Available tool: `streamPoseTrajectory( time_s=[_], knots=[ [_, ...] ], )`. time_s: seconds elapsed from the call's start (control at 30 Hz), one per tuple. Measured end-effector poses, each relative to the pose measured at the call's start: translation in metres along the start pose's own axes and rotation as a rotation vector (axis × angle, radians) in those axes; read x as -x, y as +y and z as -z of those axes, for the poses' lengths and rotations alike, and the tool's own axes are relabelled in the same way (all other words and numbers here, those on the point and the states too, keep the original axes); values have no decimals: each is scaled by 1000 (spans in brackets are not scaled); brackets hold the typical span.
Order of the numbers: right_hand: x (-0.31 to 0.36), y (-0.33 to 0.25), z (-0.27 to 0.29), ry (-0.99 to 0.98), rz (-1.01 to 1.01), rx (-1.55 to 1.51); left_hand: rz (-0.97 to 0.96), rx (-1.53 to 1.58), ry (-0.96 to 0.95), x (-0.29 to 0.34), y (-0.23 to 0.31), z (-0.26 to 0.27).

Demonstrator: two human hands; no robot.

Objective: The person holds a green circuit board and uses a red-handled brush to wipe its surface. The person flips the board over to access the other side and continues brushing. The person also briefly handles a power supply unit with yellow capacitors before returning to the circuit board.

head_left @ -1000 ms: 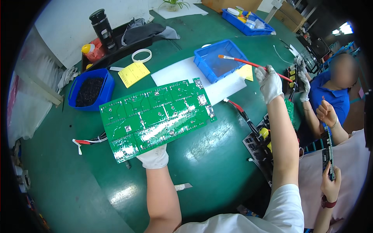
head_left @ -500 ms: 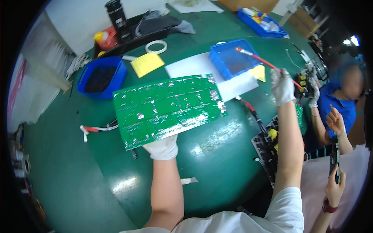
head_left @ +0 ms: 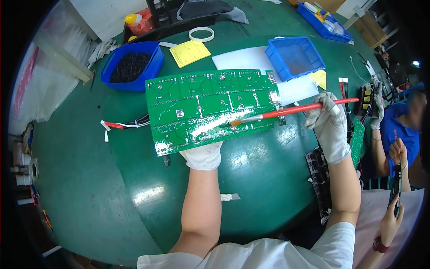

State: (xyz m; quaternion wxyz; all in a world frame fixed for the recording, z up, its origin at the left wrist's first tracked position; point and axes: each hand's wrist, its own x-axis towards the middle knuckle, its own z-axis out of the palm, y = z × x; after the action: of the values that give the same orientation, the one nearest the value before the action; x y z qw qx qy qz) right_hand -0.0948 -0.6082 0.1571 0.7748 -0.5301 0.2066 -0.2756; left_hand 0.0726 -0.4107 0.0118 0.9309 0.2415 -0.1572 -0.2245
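A large green circuit board [head_left: 215,105] is held up, tilted, above the bench, its solder side facing me. My left hand [head_left: 202,155], in a white glove, is closed on its near edge from below; most of the fingers are hidden under the board. In my gloved right hand [head_left: 329,125] is a paintbrush [head_left: 286,110] with a red handle, pinched between the fingers. Its brown bristle tip lies over the lower right part of the board and seems to touch it. The board's surface shines wet or glossy there.
A blue shallow bin [head_left: 295,58] stands on white sheets [head_left: 244,56]. To the left are a blue tub [head_left: 156,67] of small black parts, a yellow paper [head_left: 190,53] and a tape roll [head_left: 201,34]. Wires [head_left: 125,124] lie beside the board. Co-workers [head_left: 401,116] sit at right, handling boards.
The paintbrush has come from above the blue bin down and left onto the circuit board. My right hand has lowered with it. The board remains in my left hand.
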Motion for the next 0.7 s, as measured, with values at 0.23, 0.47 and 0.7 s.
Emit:
streamPoseTrajectory(
  time_s=[0.23,0.47,0.7],
  knots=[
    [14,-1,-25,-52,56,123,89,195,127,-3,8,-15],
    [37,-6,-36,-12,107,259,90,326,93,-2,5,-5],
    [54,-19,-43,-244,252,645,-13,-293,65,1,4,-7]
  ],
)
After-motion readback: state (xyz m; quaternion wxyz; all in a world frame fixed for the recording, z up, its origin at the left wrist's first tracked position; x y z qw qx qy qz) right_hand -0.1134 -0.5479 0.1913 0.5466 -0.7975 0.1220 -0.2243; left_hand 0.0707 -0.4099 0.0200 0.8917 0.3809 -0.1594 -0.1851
